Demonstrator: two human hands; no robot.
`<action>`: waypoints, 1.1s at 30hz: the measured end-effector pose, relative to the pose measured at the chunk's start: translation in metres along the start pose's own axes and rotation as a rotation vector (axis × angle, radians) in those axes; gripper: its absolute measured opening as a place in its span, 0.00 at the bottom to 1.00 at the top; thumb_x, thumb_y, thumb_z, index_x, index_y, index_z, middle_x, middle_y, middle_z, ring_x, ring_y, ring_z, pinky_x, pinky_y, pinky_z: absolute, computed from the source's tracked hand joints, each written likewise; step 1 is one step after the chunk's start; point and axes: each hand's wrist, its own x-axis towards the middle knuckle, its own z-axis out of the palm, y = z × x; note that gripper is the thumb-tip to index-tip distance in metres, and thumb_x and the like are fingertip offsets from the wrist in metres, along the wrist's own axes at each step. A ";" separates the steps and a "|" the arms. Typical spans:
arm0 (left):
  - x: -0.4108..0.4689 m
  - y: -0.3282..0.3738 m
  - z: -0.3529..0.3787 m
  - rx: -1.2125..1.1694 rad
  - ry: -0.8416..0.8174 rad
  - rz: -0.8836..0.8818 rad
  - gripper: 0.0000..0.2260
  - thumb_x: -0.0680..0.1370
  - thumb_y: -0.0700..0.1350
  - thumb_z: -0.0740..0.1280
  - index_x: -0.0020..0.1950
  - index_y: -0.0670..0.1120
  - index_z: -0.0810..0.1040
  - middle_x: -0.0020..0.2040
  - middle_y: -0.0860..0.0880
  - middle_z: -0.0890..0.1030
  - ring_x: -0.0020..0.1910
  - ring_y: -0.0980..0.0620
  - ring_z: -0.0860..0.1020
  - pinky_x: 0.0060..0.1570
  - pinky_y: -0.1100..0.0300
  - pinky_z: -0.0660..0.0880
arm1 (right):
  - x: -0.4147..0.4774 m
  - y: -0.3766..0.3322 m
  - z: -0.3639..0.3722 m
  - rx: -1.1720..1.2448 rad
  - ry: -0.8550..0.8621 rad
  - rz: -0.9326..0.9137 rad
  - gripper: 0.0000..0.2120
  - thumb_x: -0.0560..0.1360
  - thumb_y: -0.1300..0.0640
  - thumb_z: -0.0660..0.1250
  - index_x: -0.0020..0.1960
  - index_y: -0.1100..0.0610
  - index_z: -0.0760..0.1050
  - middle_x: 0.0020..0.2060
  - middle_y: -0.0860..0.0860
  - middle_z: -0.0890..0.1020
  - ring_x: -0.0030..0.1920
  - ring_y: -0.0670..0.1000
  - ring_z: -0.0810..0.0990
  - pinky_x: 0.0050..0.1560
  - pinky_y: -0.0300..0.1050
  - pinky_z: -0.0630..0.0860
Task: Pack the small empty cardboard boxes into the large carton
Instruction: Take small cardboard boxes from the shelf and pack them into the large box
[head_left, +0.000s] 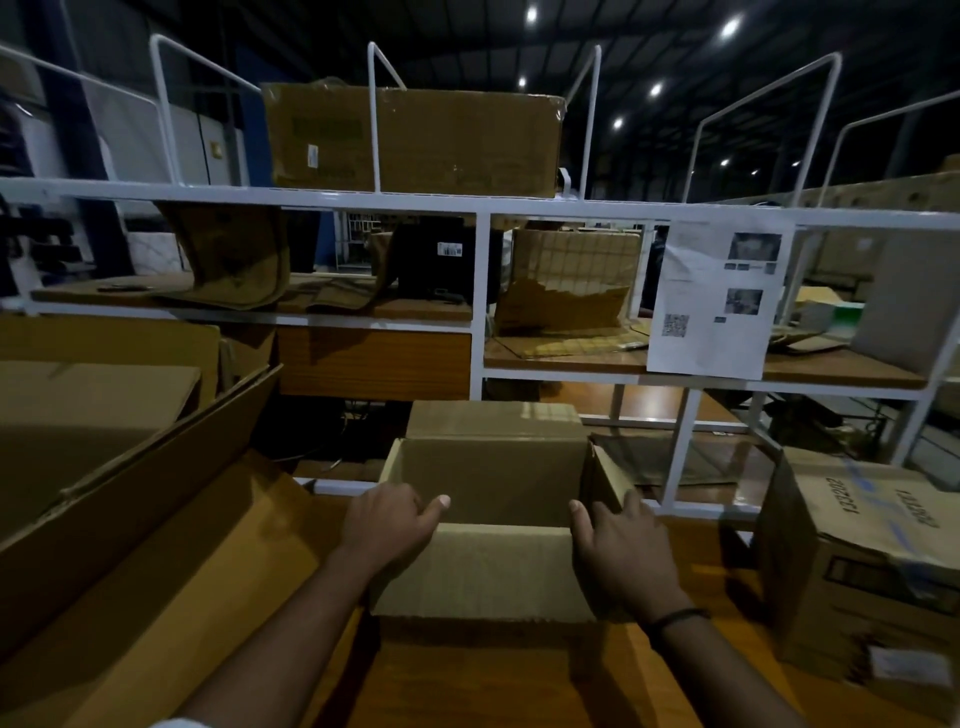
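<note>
Dead centre on the wooden table (498, 680), I see the small box (483, 571) standing open, flaps up. The left hand (389, 525) curls over its nine o'clock wall, thumb pointing out. The right hand (618, 545) grips the three o'clock wall, thumb inside. The large carton (145, 488) lies open at nine o'clock, and a printed box (857, 561) sits at three.

Matt, slightly rough brown cardboard in the box (483, 571) and the carton (156, 467); ragged and fibrous along the box's near edge. Glossy varnished wood on the table (493, 680), bright with reflections. Smooth white-painted metal in the rack (482, 291). Thin matt white paper in the printed sheet (696, 343). Shiny clear tape over the top box (441, 140); blue tape across the printed box (872, 551). Dark matt band (675, 618) at one wrist
</note>
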 end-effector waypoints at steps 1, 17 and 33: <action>-0.001 0.000 0.000 0.006 0.001 -0.002 0.23 0.82 0.64 0.61 0.33 0.52 0.71 0.29 0.54 0.70 0.27 0.56 0.67 0.30 0.61 0.64 | -0.001 -0.002 -0.005 -0.003 -0.013 -0.017 0.48 0.70 0.24 0.25 0.61 0.45 0.76 0.70 0.61 0.71 0.70 0.59 0.72 0.66 0.58 0.75; -0.003 -0.001 -0.004 0.016 -0.014 -0.020 0.24 0.83 0.59 0.62 0.30 0.51 0.67 0.28 0.53 0.67 0.27 0.55 0.66 0.30 0.58 0.60 | 0.113 -0.055 -0.001 0.018 -0.206 -0.111 0.44 0.78 0.26 0.54 0.84 0.47 0.45 0.84 0.53 0.44 0.81 0.63 0.37 0.78 0.66 0.37; -0.005 0.003 -0.005 0.056 -0.020 -0.072 0.20 0.84 0.55 0.58 0.34 0.49 0.67 0.33 0.49 0.69 0.33 0.52 0.67 0.32 0.55 0.61 | 0.061 -0.060 -0.013 0.216 -0.238 -0.197 0.27 0.78 0.31 0.61 0.70 0.46 0.74 0.70 0.46 0.71 0.67 0.50 0.75 0.64 0.54 0.77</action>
